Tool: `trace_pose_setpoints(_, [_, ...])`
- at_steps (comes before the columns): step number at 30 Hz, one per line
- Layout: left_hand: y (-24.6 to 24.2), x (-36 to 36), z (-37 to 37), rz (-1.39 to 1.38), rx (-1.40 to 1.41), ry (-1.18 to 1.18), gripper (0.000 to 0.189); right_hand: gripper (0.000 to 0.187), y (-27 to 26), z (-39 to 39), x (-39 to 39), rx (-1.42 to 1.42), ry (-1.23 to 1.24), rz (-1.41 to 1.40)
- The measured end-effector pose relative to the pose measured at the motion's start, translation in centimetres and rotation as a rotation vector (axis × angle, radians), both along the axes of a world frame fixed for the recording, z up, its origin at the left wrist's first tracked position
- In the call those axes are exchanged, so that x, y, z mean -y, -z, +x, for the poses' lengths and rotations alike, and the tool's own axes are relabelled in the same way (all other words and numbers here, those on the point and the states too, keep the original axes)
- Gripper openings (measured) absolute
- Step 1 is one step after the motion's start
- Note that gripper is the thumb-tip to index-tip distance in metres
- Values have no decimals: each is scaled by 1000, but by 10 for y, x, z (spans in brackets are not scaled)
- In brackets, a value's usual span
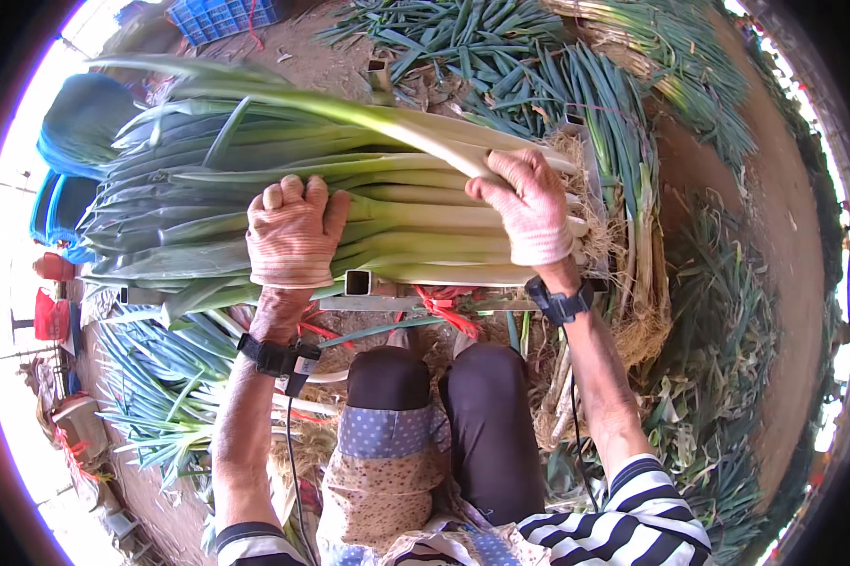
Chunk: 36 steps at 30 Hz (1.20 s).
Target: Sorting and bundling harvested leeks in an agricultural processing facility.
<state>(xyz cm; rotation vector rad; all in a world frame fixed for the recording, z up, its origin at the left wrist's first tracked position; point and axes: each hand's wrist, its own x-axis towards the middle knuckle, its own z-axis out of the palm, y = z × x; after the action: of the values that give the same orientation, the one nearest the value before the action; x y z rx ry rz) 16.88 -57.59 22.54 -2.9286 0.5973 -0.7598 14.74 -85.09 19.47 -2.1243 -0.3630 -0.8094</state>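
A thick layer of large green onions (pixel 425 212) lies sideways across a metal rack, leaves to the left, white stems and roots to the right. My right hand (pixel 527 201), in a pale work glove, grips one green onion (pixel 396 127) near its root end. That stalk slants up and left over the others. My left hand (pixel 294 233), in a matching glove, rests on the heap where the leaves meet the stems. Its fingers are bent; whether it grips any stalk beneath the palm is hidden.
The rack has square metal tube posts (pixel 357 283) and red ties (pixel 446 311) at its near side. More green onions (pixel 170 375) lie at lower left. Bundles (pixel 623 156) stand or lie beyond the rack. Leaf scraps (pixel 715 339) cover ground at right; a blue plastic crate (pixel 220 20) stands behind.
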Motion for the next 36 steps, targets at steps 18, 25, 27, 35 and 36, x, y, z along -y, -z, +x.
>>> trace_pose_setpoints(18, [14,-12,3,-34,146,40,22,24,-39,-1,-26,278,98,-503])
trace_pose_setpoints(25, [8,-6,1,-151,100,115,27,37,41,1,18,-101,62,-463])
trace_pose_setpoints(27, [-1,-3,-4,-114,-175,-40,34,34,39,3,15,-151,69,-397])
trace_pose_setpoints(35, [-27,-18,-20,-233,-309,85,46,35,51,9,24,-364,134,-329])
trace_pose_setpoints(36, [-40,-29,-30,-564,-510,64,38,35,49,9,20,-323,143,-332])
